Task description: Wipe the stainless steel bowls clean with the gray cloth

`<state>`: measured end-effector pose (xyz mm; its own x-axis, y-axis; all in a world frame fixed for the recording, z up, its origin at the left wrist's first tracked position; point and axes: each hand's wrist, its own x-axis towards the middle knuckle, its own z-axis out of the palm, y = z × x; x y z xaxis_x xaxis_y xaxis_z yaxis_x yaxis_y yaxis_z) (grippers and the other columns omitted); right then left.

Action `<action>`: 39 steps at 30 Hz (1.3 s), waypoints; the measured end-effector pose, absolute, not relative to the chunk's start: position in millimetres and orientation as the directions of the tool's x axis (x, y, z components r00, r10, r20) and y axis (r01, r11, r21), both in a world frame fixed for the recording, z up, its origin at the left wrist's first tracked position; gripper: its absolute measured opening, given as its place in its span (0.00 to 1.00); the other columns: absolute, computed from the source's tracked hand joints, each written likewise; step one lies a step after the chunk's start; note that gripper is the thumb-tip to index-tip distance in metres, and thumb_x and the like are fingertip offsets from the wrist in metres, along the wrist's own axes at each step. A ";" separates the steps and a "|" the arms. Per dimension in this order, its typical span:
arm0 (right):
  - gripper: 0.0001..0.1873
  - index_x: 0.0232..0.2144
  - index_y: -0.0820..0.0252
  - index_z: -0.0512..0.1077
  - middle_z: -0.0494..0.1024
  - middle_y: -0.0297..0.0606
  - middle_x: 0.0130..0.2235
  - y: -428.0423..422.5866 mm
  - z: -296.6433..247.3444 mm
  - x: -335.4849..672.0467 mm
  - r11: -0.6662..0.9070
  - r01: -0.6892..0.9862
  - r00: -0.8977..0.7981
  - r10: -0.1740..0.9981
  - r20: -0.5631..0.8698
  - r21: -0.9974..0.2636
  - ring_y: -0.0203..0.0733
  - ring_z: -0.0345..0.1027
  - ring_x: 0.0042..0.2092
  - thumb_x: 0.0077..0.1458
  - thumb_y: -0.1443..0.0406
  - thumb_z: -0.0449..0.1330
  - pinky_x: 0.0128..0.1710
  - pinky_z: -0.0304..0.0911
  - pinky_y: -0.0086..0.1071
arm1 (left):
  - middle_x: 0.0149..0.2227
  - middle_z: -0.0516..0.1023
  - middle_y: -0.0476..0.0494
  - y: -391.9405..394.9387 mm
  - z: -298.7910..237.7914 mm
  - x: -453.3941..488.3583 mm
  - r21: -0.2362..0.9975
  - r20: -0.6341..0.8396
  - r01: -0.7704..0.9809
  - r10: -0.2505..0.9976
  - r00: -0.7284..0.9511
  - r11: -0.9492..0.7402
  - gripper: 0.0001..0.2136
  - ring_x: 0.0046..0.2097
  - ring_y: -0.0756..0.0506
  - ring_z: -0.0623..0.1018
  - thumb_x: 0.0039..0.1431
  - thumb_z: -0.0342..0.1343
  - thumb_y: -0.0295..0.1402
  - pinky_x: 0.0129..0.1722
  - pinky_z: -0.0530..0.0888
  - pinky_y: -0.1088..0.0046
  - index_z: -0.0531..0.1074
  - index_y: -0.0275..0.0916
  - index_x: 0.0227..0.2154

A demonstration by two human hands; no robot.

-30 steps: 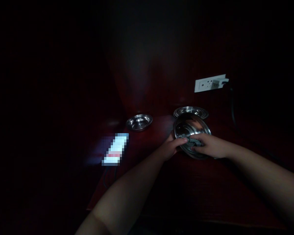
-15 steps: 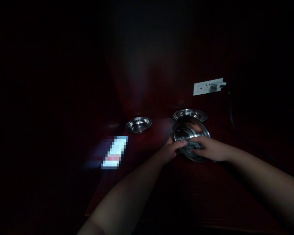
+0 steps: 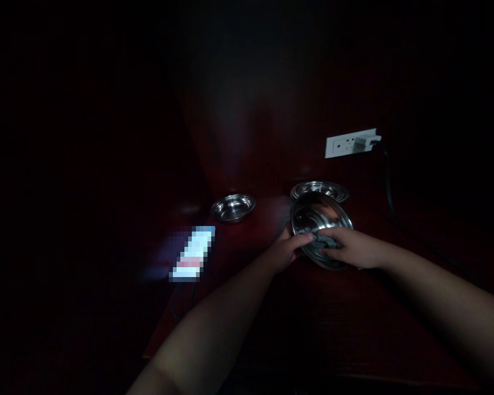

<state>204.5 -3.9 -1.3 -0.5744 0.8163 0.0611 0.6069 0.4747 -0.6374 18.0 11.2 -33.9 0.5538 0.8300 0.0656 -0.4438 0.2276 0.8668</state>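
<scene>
A shiny steel bowl (image 3: 319, 211) is tilted up between my two hands, above the dark red tabletop (image 3: 247, 241). My left hand (image 3: 288, 251) grips its left rim, thumb on the near face and the fingers hidden behind. A grey-green cloth (image 3: 327, 245) is bunched against the lower part of the bowl. My right hand (image 3: 348, 247) is closed on that cloth and presses it to the metal. Just behind the held bowl lies a stack of steel dishes (image 3: 300, 191), partly covered by it.
Another steel bowl (image 3: 233, 208) stands to the left at the back. A lit, blurred phone-like screen (image 3: 192, 255) lies nearer, a thin cable below it. On the wall is a white socket plate (image 3: 341, 145) with a plug and dark cord (image 3: 389, 189). The surroundings are very dark.
Almost nothing differs. The whole view has shifted very slightly, and both hands keep their hold on the bowl and the cloth.
</scene>
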 end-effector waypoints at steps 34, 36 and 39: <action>0.15 0.40 0.62 0.72 0.78 0.41 0.41 -6.0 1.9 202.3 0.479 0.649 -0.556 0.829 0.062 -0.592 0.46 0.71 0.42 0.52 0.62 0.55 0.45 0.65 0.40 | 0.51 0.72 0.40 11.4 -33.4 16.6 0.875 0.076 -0.432 0.820 0.567 0.217 0.29 0.52 0.39 0.72 0.45 0.64 0.32 0.52 0.67 0.56 0.64 0.43 0.52; 0.14 0.40 0.61 0.73 0.78 0.41 0.41 -5.8 1.5 202.5 0.479 0.648 -0.554 0.830 0.065 -0.592 0.46 0.71 0.42 0.52 0.61 0.55 0.45 0.65 0.39 | 0.51 0.72 0.40 11.3 -33.6 16.5 0.874 0.071 -0.433 0.822 0.565 0.222 0.29 0.52 0.39 0.72 0.45 0.64 0.32 0.52 0.67 0.57 0.64 0.43 0.52; 0.14 0.39 0.60 0.73 0.79 0.40 0.40 -4.8 -0.3 203.1 0.480 0.650 -0.551 0.832 0.069 -0.590 0.46 0.71 0.41 0.51 0.61 0.55 0.44 0.65 0.38 | 0.52 0.72 0.40 11.5 -34.1 16.6 0.870 0.070 -0.439 0.825 0.560 0.224 0.30 0.52 0.39 0.72 0.44 0.64 0.32 0.52 0.67 0.57 0.63 0.43 0.53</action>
<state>203.1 -4.8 -0.3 -0.5511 0.8316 0.0691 0.6499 0.4797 -0.5895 16.6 11.5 -34.1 0.5605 0.8252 0.0701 -0.4393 0.2245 0.8698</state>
